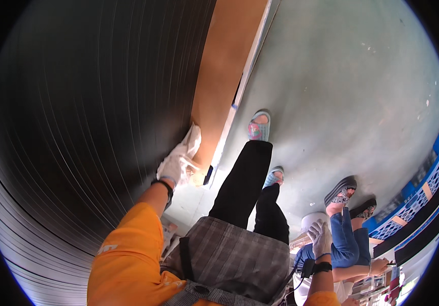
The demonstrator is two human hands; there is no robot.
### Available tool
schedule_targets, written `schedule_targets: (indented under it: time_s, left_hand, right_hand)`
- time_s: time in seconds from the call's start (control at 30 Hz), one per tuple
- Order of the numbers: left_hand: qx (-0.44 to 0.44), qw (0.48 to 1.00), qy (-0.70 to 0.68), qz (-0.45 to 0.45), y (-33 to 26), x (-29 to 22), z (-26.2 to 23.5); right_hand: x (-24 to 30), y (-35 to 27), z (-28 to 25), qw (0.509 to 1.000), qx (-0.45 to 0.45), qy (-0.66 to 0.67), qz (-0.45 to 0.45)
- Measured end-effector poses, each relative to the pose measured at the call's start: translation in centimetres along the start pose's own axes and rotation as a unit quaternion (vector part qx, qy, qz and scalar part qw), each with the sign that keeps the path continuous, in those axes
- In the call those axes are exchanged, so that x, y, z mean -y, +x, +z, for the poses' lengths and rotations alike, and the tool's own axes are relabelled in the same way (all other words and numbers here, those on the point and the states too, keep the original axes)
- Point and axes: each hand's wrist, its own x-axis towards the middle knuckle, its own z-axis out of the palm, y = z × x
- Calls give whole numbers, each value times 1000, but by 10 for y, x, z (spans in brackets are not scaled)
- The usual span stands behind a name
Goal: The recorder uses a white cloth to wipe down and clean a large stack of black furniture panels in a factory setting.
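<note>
My left hand (170,169), in a white glove, is closed on a crumpled, whitish piece of thin cloth or plastic (193,140). Its exact kind I cannot make out. This piece hangs beside the brown board, close to the dark ribbed surface. Low on the right, my right hand (320,237) wears a pale glove with its fingers curled in. Nothing shows between those fingers. A seated person's bare forearm and denim-clad legs (344,242) are just beyond it.
Along my left runs a dark ribbed wall-like surface (92,92), with a long brown board (224,66) at its foot. Blue perforated crates (408,204) stand at the right. A white bucket-like container (311,220) is near the seated person, whose sandalled feet (342,189) rest on the grey-green floor (341,102).
</note>
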Motion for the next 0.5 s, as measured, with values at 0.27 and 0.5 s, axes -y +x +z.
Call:
schedule_targets:
  time_s: [0.27, 0.5]
  left_hand:
    - [-300, 921, 248, -9, 120, 36, -36]
    - [-129, 973, 164, -101, -17, 95, 108]
  right_hand:
    - [-21, 10, 86, 979, 196, -24, -52]
    - [-75, -79, 119, 949, 281, 5, -141]
